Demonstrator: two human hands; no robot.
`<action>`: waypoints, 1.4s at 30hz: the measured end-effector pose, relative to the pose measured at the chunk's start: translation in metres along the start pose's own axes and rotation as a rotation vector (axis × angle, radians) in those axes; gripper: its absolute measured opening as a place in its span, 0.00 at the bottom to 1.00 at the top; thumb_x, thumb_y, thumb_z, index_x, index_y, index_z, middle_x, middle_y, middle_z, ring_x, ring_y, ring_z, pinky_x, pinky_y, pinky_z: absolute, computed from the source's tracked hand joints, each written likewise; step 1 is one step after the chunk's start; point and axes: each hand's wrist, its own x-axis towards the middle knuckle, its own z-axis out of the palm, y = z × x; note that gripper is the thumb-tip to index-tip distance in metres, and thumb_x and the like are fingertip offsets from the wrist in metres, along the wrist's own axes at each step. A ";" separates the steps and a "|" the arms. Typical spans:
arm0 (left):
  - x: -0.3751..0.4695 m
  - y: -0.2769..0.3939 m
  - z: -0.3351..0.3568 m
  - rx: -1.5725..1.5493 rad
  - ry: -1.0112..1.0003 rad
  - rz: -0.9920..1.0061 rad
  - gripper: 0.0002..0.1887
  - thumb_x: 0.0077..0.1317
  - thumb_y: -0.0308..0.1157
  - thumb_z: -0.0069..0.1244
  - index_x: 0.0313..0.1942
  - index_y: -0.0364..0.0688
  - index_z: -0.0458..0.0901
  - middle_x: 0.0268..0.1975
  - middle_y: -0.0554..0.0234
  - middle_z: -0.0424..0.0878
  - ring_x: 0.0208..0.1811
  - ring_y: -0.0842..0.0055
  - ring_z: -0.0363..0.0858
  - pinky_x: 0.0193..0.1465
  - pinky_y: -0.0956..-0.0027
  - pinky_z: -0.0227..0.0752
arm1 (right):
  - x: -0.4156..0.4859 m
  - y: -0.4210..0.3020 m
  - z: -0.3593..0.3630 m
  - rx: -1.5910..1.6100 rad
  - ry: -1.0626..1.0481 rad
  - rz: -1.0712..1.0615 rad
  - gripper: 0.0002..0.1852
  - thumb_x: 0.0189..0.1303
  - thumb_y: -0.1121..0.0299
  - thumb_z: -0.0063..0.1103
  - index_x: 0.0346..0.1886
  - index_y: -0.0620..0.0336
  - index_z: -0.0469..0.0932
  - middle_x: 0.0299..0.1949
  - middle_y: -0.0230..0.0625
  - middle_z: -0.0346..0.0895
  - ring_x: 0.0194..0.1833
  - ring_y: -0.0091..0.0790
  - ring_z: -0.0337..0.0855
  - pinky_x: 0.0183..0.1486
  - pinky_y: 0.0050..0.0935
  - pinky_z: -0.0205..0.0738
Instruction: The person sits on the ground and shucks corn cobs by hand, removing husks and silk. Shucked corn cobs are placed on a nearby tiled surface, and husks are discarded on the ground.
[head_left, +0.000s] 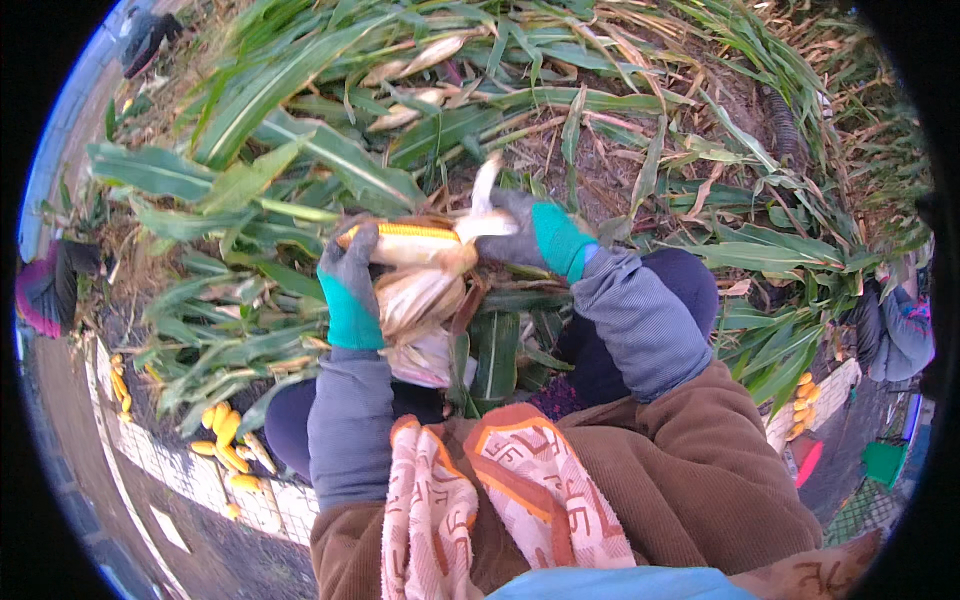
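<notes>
My left hand (351, 281), in a grey and teal glove, grips the tip end of a corn ear (416, 244) held sideways before me. A strip of yellow kernels shows along the ear's top, and pale husk covers its lower side. At the ear's other end, my right hand (525, 229), in a matching glove and slightly blurred, is closed on pale husk (486, 223), part of which sticks upward. Peeled-back dry husks (420, 296) hang below the ear, between my forearms. The fingertips of the right hand are partly hidden.
Cut corn stalks with green leaves (300, 157) lie ahead, with unhusked ears (405, 109) among them. Husked yellow ears (225, 427) lie at lower left, and more (804, 405) at right. People crouch at the far left (49, 289) and far right (900, 330).
</notes>
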 end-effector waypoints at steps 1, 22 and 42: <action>0.000 -0.001 -0.001 -0.010 -0.093 0.152 0.12 0.63 0.29 0.57 0.45 0.34 0.83 0.42 0.64 0.84 0.42 0.77 0.79 0.50 0.70 0.74 | 0.001 0.000 0.008 0.210 0.008 -0.179 0.24 0.54 0.52 0.69 0.48 0.58 0.80 0.42 0.46 0.84 0.46 0.43 0.85 0.49 0.37 0.78; 0.001 -0.014 -0.003 -0.023 -0.088 0.023 0.14 0.62 0.28 0.59 0.47 0.32 0.82 0.41 0.55 0.84 0.36 0.74 0.84 0.39 0.71 0.82 | 0.024 0.051 0.098 0.019 -0.033 0.108 0.39 0.37 0.54 0.82 0.56 0.57 0.77 0.53 0.47 0.80 0.52 0.45 0.82 0.54 0.38 0.77; -0.060 -0.004 0.055 0.956 -0.396 0.930 0.23 0.56 0.38 0.66 0.50 0.38 0.79 0.45 0.47 0.85 0.47 0.56 0.85 0.51 0.59 0.78 | 0.031 0.042 0.106 -0.060 0.133 0.134 0.29 0.53 0.51 0.70 0.55 0.57 0.77 0.45 0.50 0.82 0.46 0.51 0.84 0.46 0.43 0.78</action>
